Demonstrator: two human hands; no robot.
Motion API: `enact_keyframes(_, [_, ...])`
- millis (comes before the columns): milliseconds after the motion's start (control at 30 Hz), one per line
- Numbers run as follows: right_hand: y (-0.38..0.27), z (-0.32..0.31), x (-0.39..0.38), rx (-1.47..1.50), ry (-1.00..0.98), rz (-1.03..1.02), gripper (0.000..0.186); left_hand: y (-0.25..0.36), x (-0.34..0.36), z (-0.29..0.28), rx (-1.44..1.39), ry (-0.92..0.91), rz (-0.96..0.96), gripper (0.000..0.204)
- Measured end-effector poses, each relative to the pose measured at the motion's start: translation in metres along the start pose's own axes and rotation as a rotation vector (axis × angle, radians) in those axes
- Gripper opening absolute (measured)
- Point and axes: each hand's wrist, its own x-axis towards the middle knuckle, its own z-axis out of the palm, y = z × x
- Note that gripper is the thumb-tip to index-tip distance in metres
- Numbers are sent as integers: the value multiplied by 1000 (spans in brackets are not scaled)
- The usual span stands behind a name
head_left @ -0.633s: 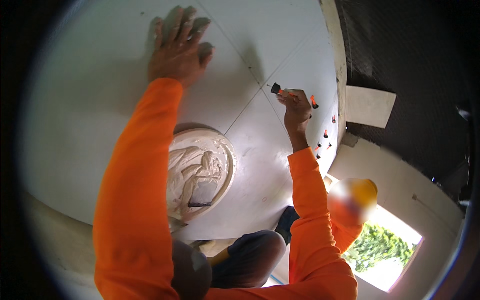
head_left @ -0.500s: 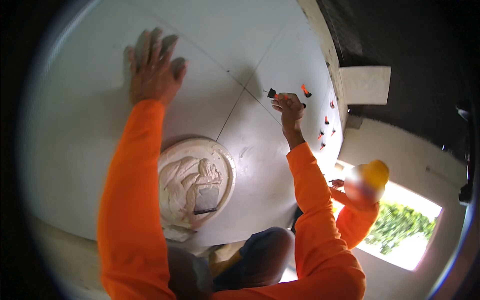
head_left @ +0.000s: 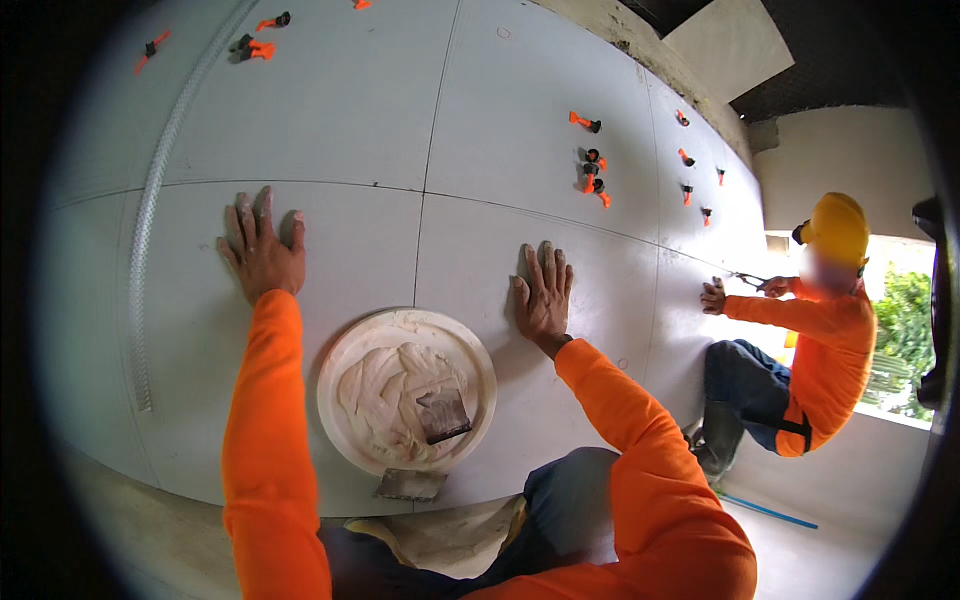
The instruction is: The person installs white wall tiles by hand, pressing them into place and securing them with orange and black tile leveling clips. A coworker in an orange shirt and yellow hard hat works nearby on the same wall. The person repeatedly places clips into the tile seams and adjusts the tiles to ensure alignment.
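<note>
Fingers spread, my left hand (head_left: 268, 258) lies flat on the large grey tiles (head_left: 330, 245), just below a seam. My right hand (head_left: 545, 300) also rests open on the tiles, right of another seam, with nothing in it. Between my forearms sits a round white tray (head_left: 486, 392) of smeared pale paste (head_left: 372, 395). A dark flat spreader blade (head_left: 443, 415) lies in the paste. Against the tray's near edge is a second flat scraper (head_left: 411, 485). Beyond my right hand stand several orange-and-black tile levelling clips (head_left: 592, 172).
More orange-and-black clips (head_left: 260, 48) are at the far left, beside a long pale ridged strip (head_left: 165, 160). At right, a co-worker in an orange shirt (head_left: 838, 335) and yellow helmet crouches, one hand on the tiles, the other holding a dark tool (head_left: 748, 278). A blue rod (head_left: 770, 512) lies behind.
My right hand held an orange-and-black levelling clip; it has let go and now lies flat nearer me. The view has turned, showing more clips and more of the co-worker.
</note>
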Motion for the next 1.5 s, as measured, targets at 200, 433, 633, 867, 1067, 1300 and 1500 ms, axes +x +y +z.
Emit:
enact_keyframes(200, [-5,-11,2,8,0,2,64,-4,3,10,44,-47,31,74])
enact_keyframes(433, [-4,-16,0,76,34,22,64,157,-28,19,-189,103,402,68])
enact_keyframes(633, [1,-13,-7,119,35,-11,66,329,-168,-2,-778,-223,1324,52])
enact_keyframes(867, [0,-9,1,171,-45,87,69,123,-15,30,-139,-101,750,63])
enact_keyframes(1067, [47,-30,-38,228,-87,-42,69,-91,39,46,-30,-351,516,81])
enact_keyframes(1300, [136,-32,-246,3,67,347,61,-174,-13,55,8,-259,473,77])
enact_keyframes(1500, [93,-41,-363,47,-47,466,69,-135,-65,44,21,-159,338,69])
